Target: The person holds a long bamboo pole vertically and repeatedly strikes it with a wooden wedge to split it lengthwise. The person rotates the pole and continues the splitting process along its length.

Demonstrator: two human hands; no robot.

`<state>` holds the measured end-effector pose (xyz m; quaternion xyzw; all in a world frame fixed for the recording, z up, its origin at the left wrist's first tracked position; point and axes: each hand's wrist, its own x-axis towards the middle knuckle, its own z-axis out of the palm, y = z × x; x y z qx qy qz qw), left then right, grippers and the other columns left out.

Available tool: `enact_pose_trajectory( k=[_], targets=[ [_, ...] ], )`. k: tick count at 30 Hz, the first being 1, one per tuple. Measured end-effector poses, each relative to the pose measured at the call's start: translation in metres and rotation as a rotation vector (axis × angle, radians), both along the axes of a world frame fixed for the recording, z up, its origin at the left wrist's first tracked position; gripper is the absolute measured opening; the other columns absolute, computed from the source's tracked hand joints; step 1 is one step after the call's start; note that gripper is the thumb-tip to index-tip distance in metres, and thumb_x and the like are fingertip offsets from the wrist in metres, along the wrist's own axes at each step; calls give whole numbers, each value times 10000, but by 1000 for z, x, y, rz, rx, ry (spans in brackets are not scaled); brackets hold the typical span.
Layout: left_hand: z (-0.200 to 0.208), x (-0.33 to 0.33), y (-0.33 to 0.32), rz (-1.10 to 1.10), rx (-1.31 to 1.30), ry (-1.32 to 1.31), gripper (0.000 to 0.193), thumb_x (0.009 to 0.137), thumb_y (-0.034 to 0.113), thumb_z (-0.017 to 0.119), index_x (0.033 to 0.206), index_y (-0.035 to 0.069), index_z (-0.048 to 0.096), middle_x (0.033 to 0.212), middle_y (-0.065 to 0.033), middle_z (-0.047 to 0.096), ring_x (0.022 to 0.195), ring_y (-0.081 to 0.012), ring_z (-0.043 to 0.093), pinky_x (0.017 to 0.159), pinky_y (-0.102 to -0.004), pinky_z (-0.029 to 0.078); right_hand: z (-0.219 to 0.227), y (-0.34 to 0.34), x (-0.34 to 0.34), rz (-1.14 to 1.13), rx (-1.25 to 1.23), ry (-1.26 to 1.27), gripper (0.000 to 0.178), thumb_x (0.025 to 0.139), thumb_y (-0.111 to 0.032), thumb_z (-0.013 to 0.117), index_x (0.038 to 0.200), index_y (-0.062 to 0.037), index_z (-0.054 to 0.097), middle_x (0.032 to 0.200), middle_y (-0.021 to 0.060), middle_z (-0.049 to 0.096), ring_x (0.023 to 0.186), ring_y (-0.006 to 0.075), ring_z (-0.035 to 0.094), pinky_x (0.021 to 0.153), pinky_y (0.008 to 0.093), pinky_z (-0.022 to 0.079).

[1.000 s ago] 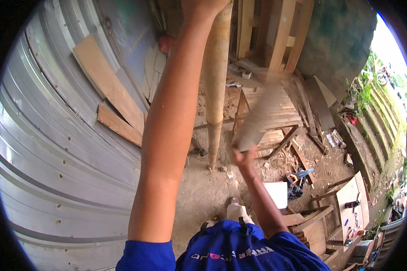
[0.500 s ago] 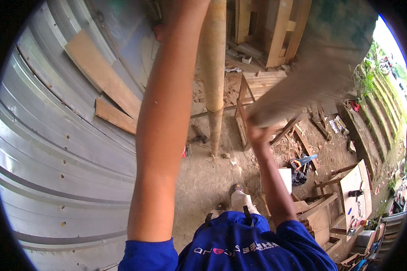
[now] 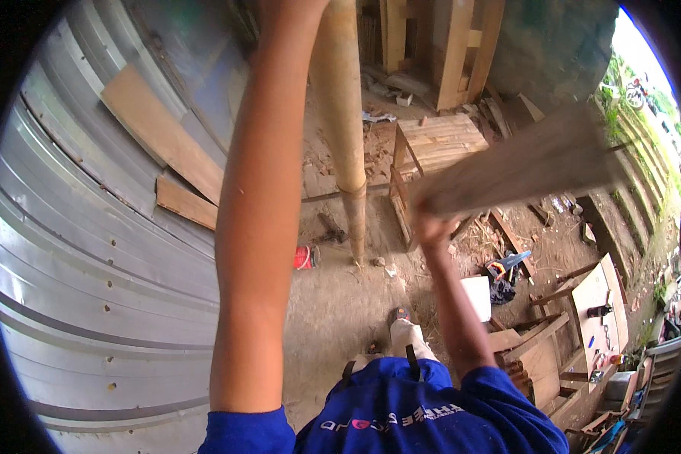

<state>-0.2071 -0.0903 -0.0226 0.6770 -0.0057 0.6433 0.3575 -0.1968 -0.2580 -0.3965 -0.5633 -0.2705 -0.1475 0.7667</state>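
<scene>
My right hand [image 3: 435,228] is closed round the near end of a weathered wooden board [image 3: 522,165], held out ahead and to the right. The board is smeared by motion, and a thin dark spike shows at its far right end. My left arm is stretched up beside a tall bamboo pole [image 3: 339,113]. At the upper edge, my left hand [image 3: 295,6] is almost wholly cut off, so its fingers are hidden.
Corrugated metal sheeting [image 3: 106,303] curves along the left, with loose boards [image 3: 163,132] against it. Beyond the held board stands a slatted wooden bench [image 3: 443,140]. A blue-handled saw [image 3: 511,262], a red can [image 3: 304,257] and a tool-strewn tabletop [image 3: 594,303] lie around.
The board in my right hand has swung lower at its far end. My left arm stays raised beside the pole. More of the red can shows now.
</scene>
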Motion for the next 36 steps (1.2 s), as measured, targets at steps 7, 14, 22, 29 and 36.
enact_pose_trajectory(
  k=[7, 14, 22, 29, 36],
  targets=[
    [3, -14, 5, 33, 17, 0, 462, 761, 417, 810, 842, -10, 649, 644, -93, 678, 596, -213, 690, 591, -345, 543, -67, -24, -16, -5, -654, 529, 398, 861, -351, 712, 927, 41, 681, 710, 104, 668, 611, 232, 628, 584, 415, 515],
    [-2, -15, 11, 59, -5, -64, 528, 756, 439, 808, 913, -27, 615, 705, -123, 697, 660, -257, 711, 653, -359, 560, 66, -36, 43, -186, 117, -167, 364, 902, -253, 667, 1119, 33, 607, 1024, 127, 631, 863, 213, 607, 732, 336, 509],
    [-4, -33, 23, -90, -177, 83, 554, 810, 407, 799, 1046, -23, 543, 715, -70, 652, 576, -137, 635, 510, -291, 526, -229, -57, -90, 100, -512, 715, 410, 870, -318, 704, 1037, 55, 673, 855, 111, 684, 773, 174, 640, 676, 376, 517],
    [-14, -50, 92, -798, -111, 151, 749, 817, 540, 724, 1309, 3, 549, 1093, -120, 650, 911, -198, 662, 825, -350, 560, -204, -165, -41, 59, -755, 685, 396, 919, -394, 685, 945, 1, 671, 698, -2, 587, 588, 103, 505, 516, 310, 418],
    [-19, -44, 60, 14, -57, 52, 807, 847, 472, 743, 1372, -73, 462, 1257, -154, 608, 1105, -242, 620, 903, -330, 519, -225, -184, -56, 13, -793, 933, 563, 905, -529, 658, 832, 28, 680, 712, 65, 615, 642, 136, 558, 552, 345, 443]
  ],
)
